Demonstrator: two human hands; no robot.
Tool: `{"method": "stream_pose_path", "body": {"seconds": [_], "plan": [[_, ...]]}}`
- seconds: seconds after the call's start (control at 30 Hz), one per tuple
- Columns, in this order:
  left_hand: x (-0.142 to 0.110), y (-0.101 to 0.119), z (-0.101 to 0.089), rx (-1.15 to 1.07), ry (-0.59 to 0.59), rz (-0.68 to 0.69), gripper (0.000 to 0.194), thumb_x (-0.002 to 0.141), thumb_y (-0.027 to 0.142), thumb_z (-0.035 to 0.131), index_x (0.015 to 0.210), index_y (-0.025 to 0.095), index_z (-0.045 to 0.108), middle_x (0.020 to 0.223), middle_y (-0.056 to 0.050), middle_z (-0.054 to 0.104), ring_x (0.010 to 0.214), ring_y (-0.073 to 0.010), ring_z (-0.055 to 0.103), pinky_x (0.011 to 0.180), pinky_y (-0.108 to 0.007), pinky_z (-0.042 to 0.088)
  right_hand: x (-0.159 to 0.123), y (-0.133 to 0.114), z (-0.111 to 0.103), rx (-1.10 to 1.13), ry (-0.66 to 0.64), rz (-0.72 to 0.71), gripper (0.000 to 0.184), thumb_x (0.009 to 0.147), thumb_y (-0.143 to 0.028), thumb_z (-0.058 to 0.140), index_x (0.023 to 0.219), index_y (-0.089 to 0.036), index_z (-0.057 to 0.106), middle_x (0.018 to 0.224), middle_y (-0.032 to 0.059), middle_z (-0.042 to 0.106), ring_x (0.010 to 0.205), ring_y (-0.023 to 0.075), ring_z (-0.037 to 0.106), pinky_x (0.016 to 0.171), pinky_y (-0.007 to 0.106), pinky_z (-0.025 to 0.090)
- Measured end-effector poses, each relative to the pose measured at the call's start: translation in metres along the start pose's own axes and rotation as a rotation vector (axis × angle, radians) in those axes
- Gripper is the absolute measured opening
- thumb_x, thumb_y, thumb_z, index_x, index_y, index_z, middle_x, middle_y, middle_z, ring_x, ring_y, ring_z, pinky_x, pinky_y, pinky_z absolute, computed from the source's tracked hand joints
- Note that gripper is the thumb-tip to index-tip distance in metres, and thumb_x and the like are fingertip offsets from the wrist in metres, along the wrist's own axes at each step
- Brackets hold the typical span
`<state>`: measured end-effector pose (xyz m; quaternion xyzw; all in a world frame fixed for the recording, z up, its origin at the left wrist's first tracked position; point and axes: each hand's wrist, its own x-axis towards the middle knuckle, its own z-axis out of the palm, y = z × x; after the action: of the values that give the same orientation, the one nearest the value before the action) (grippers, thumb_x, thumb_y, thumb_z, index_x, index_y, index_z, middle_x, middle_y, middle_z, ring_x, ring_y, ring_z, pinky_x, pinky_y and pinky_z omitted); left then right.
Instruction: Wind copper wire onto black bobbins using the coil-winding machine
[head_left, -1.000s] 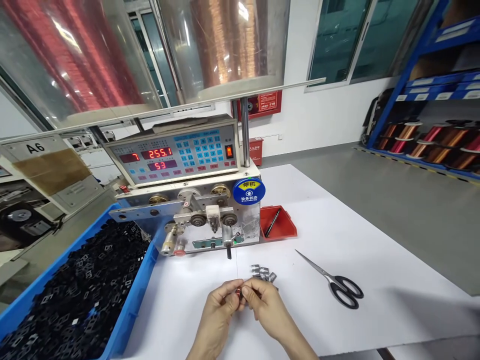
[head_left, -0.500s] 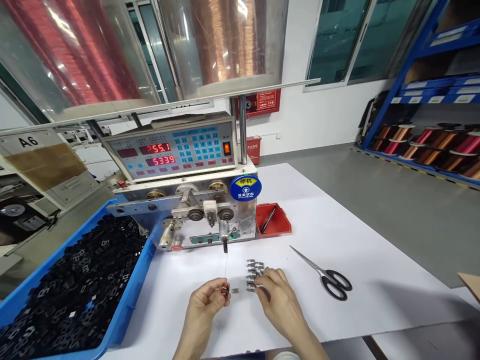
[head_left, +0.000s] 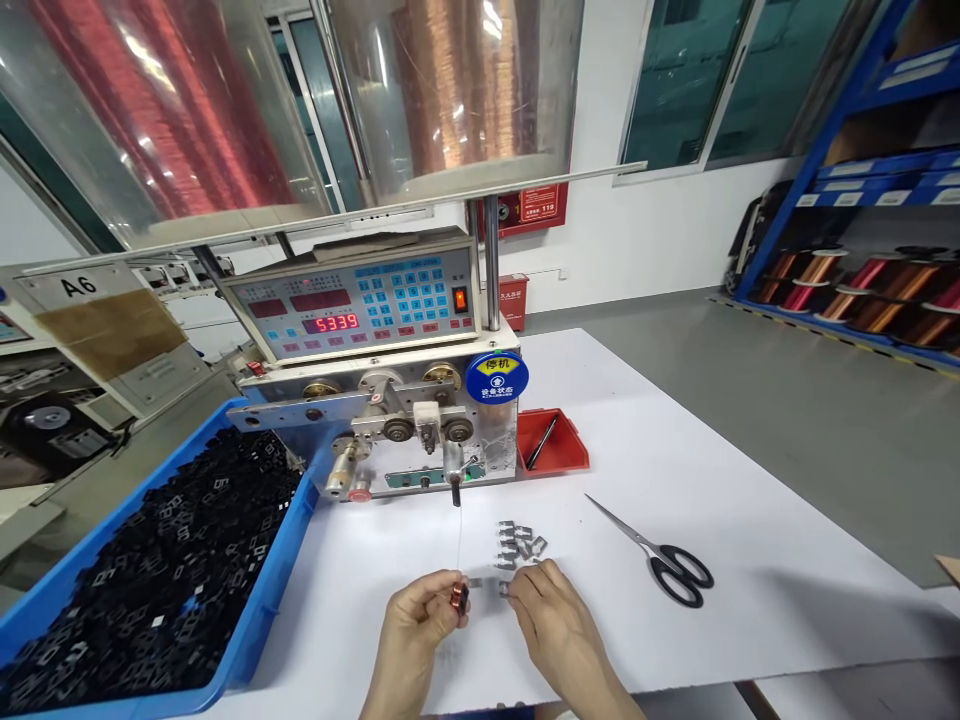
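My left hand (head_left: 416,625) pinches a small black bobbin wound with copper wire (head_left: 459,598). A thin wire (head_left: 460,540) runs from it up to the black-tipped nozzle (head_left: 456,490) of a winding machine (head_left: 420,440). My right hand (head_left: 559,620) has its fingertips closed at a small silvery metal piece (head_left: 505,589), which sticks out to the left of them. Another small metal piece (head_left: 475,582) shows just right of the bobbin. Several similar metal pieces (head_left: 517,540) lie grouped on the white table beyond my right hand.
Black-handled scissors (head_left: 675,572) lie to the right. A red tray (head_left: 574,450) with a black pen (head_left: 541,443) stands by the machine. A blue bin (head_left: 262,610) full of black plastic parts is at the left. Large wire spools (head_left: 457,90) hang above.
My right hand has drawn back toward me from the group of metal pieces, with one piece at its fingertips. The left hand still holds the bobbin. The machine's upper display has gone dark.
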<state>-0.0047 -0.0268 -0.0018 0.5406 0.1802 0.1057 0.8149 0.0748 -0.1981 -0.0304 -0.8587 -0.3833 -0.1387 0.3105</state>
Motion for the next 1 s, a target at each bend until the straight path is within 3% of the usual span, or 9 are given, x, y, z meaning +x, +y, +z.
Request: {"method": "stream_pose_path", "body": {"seconds": [0.13,0.23,0.43,0.6,0.73,0.83,1.0], "plan": [[-0.001,-0.002,-0.002,0.007,-0.016,0.037,0.031,0.057,0.037,0.082,0.083,0.021,0.077,0.070,-0.004,0.073,0.058,-0.0107,0.058,0.061,-0.021,0.048,0.009,-0.022,-0.023,0.365,0.016,0.043,0.014,0.088,-0.016,0.043,0.097,-0.021,0.052,0.085,0.0044,0.058,0.075,0.0160,0.057,0.065,0.027,0.050],[-0.001,-0.001,-0.003,0.001,-0.044,0.042,0.030,0.056,0.035,0.082,0.082,0.022,0.076,0.076,-0.005,0.075,0.063,-0.0130,0.062,0.065,-0.022,0.049,0.019,-0.040,-0.039,0.517,-0.011,-0.039,0.017,0.088,-0.017,0.044,0.101,-0.022,0.053,0.085,0.0033,0.057,0.075,0.0137,0.058,0.067,0.024,0.050],[-0.004,0.006,-0.003,0.043,-0.113,0.025,0.027,0.057,0.027,0.082,0.083,0.021,0.076,0.073,-0.005,0.075,0.068,-0.0154,0.065,0.065,-0.022,0.050,0.026,-0.045,-0.044,0.496,-0.089,-0.113,0.021,0.087,-0.012,0.045,0.101,-0.020,0.057,0.088,0.0048,0.057,0.078,0.0134,0.059,0.070,0.023,0.050],[-0.006,0.015,0.002,0.090,-0.077,0.058,0.027,0.052,0.027,0.084,0.077,0.021,0.077,0.071,-0.002,0.072,0.066,-0.0139,0.064,0.063,-0.021,0.050,0.032,-0.044,-0.054,0.419,-0.217,-0.117,0.019,0.084,-0.010,0.046,0.095,-0.019,0.059,0.086,0.0057,0.056,0.077,0.0157,0.057,0.070,0.027,0.049],[-0.004,0.017,0.004,0.079,-0.103,0.012,0.029,0.050,0.029,0.085,0.077,0.020,0.077,0.070,-0.003,0.073,0.064,-0.0139,0.064,0.062,-0.022,0.049,0.040,-0.042,-0.057,0.508,-0.312,-0.097,0.016,0.083,-0.011,0.049,0.091,-0.021,0.059,0.085,0.0038,0.059,0.076,0.0145,0.057,0.069,0.025,0.047],[-0.001,0.019,0.003,0.067,-0.143,-0.016,0.031,0.051,0.032,0.085,0.077,0.018,0.076,0.068,-0.003,0.072,0.061,-0.0124,0.061,0.060,-0.021,0.046,0.046,-0.039,-0.050,0.611,-0.321,0.004,0.010,0.080,-0.012,0.056,0.083,-0.021,0.055,0.080,-0.0002,0.060,0.074,0.0128,0.056,0.069,0.024,0.044],[0.004,0.028,0.005,0.085,-0.228,-0.003,0.033,0.054,0.037,0.083,0.077,0.016,0.075,0.064,-0.002,0.067,0.058,-0.0095,0.055,0.058,-0.020,0.043,0.055,-0.040,-0.041,0.680,-0.312,0.128,0.017,0.071,-0.009,0.061,0.075,-0.021,0.049,0.071,-0.0042,0.055,0.069,0.0118,0.052,0.065,0.023,0.041]]}}
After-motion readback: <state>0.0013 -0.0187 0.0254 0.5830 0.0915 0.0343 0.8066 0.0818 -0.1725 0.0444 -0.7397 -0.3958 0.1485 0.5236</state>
